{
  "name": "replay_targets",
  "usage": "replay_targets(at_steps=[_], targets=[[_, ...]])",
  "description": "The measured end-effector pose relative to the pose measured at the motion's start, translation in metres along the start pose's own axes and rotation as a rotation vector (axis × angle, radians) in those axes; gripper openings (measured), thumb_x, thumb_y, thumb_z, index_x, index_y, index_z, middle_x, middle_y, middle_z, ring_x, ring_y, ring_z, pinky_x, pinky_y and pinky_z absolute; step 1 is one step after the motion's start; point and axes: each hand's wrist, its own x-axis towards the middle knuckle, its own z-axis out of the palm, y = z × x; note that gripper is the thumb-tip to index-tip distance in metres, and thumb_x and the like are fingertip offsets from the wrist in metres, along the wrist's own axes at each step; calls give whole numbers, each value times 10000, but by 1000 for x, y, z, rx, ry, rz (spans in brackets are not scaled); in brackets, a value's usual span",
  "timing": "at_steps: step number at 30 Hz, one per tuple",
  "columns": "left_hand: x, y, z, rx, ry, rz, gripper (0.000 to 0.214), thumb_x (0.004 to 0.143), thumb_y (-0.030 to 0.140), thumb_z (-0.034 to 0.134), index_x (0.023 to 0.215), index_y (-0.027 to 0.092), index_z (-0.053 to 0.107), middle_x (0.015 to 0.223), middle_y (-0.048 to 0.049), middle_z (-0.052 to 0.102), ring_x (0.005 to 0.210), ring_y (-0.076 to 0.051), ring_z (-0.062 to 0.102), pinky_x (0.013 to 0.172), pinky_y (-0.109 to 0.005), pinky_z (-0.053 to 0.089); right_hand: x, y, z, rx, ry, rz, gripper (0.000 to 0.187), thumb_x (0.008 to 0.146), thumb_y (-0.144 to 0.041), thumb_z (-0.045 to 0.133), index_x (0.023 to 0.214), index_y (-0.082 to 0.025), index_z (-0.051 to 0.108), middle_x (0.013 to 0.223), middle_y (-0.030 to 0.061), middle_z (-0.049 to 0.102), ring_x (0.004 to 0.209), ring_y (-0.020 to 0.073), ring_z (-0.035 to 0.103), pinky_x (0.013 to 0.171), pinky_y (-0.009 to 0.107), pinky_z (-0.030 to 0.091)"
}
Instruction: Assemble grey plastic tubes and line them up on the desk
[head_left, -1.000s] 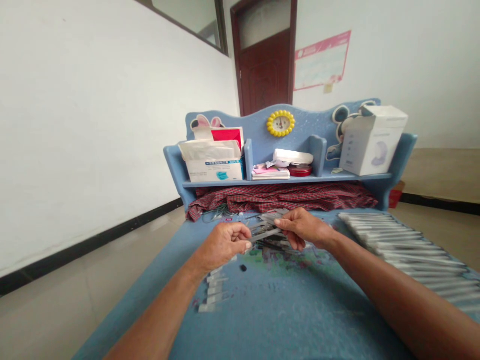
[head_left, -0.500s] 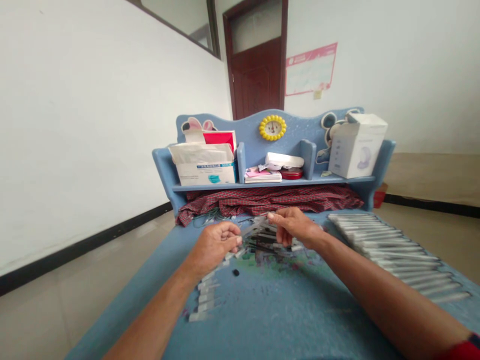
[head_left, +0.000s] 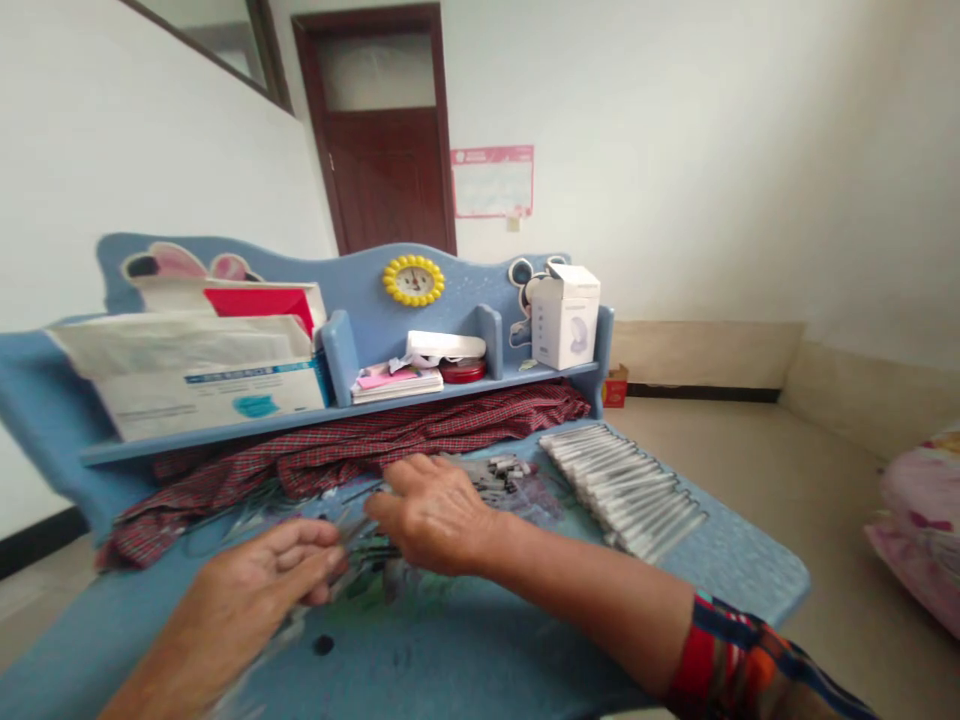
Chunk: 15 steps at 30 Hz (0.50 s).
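Observation:
My left hand (head_left: 262, 590) is closed, with thumb and fingers pinching a clear, thin pen barrel (head_left: 351, 522), smeared by motion. At the barrel's other end the fingers of my right hand (head_left: 439, 515) are pinched together, its back facing me and hiding part of the grip. Beneath and behind the hands lie loose dark and clear pen parts (head_left: 502, 475). A small black piece (head_left: 324, 645) rests on the blue table, near my left hand. To the right, clear pens (head_left: 622, 490) with dark ends lie side by side in a stacked row.
The blue table (head_left: 750, 570) has a back shelf holding a mask box (head_left: 225, 395), papers (head_left: 397, 385), a red tin (head_left: 463, 371) and a white box (head_left: 566, 320). A plaid cloth (head_left: 337, 455) lies below the shelf. Pink bedding (head_left: 926, 530) is at far right.
The view has turned right, so the shelf and table appear further left. My hands have come closer together, the right one now turned with its back to me, over the pen parts.

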Motion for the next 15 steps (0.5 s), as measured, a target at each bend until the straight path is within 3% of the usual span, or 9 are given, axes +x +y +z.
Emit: replay_targets(at_steps=[3, 8, 11, 15], targets=[[4, -5, 1, -153, -134, -49, 481, 491, 634, 664, 740, 227, 597, 546, 19, 655, 568, -186, 584, 594, -265, 427, 2, -7, -7, -71, -74, -151, 156, 886, -230, 437, 901, -201, 589, 833, 36, 637, 777, 201, 557, 688, 344, 382], [12, -24, -3, -375, -97, -162, 550, 442, 681, 712, 820, 286, 652, 766, 6, 737, 761, -217, 638, 706, -277, 465, -4, 19, -32, -95, -162, -189, 130, 855, -161, 471, 865, -191, 598, 840, 36, 665, 772, 187, 584, 714, 343, 361], [12, -24, -5, -418, -87, -169, 590, 416, 696, 711, 825, 276, 644, 773, -6, 741, 697, -207, 636, 698, -293, 475, -30, 58, -57, -141, -311, -38, 140, 836, -163, 482, 859, -192, 616, 854, 46, 678, 793, 175, 604, 676, 283, 365], [6, -13, -1, -235, -129, -118, 636, 400, 684, 710, 826, 218, 637, 689, -15, 722, 657, -199, 620, 666, -277, 460, -90, 119, -86, -221, -503, 345, 153, 806, -198, 508, 835, -211, 658, 898, 57, 693, 852, 188, 620, 674, 250, 374]])
